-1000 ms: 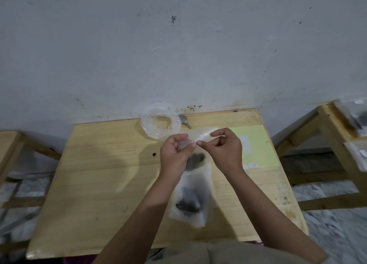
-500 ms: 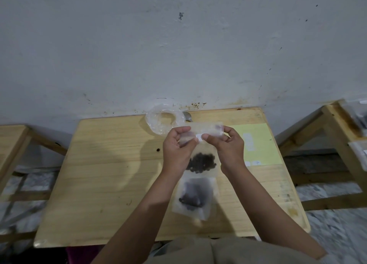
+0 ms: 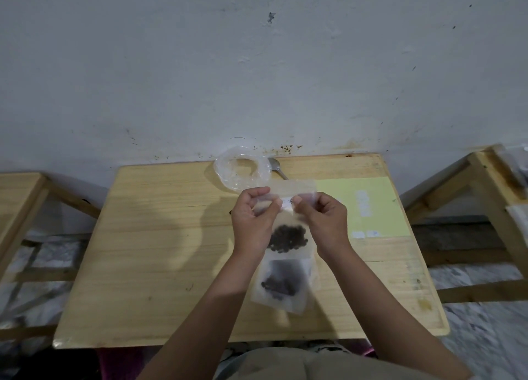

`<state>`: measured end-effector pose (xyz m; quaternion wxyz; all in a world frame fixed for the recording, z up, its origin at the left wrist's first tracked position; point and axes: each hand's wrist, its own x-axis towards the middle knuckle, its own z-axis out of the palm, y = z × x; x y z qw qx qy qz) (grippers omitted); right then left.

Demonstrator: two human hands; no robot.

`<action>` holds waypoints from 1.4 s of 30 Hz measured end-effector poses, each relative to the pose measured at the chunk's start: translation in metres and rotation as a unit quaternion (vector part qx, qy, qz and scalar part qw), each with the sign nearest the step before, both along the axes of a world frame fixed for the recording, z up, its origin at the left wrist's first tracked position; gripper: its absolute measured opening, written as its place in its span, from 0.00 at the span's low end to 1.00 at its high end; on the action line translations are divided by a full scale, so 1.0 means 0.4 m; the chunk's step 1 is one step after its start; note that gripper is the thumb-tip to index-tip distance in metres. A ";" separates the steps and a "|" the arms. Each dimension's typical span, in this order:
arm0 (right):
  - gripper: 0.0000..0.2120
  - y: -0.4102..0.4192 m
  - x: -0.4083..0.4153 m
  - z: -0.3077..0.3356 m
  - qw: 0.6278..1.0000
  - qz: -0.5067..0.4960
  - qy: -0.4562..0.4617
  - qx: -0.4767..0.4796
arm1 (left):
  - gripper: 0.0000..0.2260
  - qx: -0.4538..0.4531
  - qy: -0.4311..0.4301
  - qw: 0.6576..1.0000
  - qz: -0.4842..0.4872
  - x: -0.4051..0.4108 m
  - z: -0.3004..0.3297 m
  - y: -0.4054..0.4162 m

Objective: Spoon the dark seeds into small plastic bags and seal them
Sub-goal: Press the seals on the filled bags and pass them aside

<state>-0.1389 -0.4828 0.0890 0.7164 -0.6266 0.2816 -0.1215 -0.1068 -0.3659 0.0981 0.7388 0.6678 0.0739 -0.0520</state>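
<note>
A small clear plastic bag (image 3: 288,205) with dark seeds (image 3: 288,238) in its bottom hangs above the wooden table (image 3: 160,251). My left hand (image 3: 253,222) and my right hand (image 3: 323,222) each pinch its top strip, thumbs nearly touching at the middle. Below it on the table lies a second small bag with dark seeds (image 3: 281,285). A clear plastic container (image 3: 241,171) stands at the table's far edge, with a metal spoon (image 3: 278,167) beside it on the right.
A pale green sheet (image 3: 368,205) lies on the table's right part. Wooden benches stand to the left (image 3: 17,197) and right (image 3: 491,179), the right one carrying plastic bags. A white wall rises behind the table.
The held bag has come upright so its seeds show between my hands. My hands have slid along the top strip, and the camera has tilted slightly.
</note>
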 end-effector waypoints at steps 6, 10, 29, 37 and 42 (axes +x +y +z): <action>0.08 0.002 -0.007 -0.003 0.998 -0.047 -0.018 0.040 | 0.21 0.043 -0.001 0.992 -0.121 -0.018 -0.026 0.048; 0.18 -0.011 -0.049 -0.027 0.999 -0.043 -0.006 -0.029 | 0.23 0.056 0.018 0.990 -0.131 -0.019 -0.050 0.049; 0.20 -0.248 -0.331 -0.220 0.925 -0.019 0.195 -0.327 | 0.35 0.348 0.005 0.822 -0.450 -0.164 -0.194 -0.222; 0.21 -0.322 -0.379 -0.258 0.894 0.040 0.257 -0.366 | 0.36 0.399 -0.013 0.781 -0.480 -0.223 -0.232 -0.284; 0.21 -0.325 -0.376 -0.272 0.893 0.043 0.267 -0.359 | 0.35 0.435 -0.027 0.763 -0.478 -0.224 -0.241 -0.291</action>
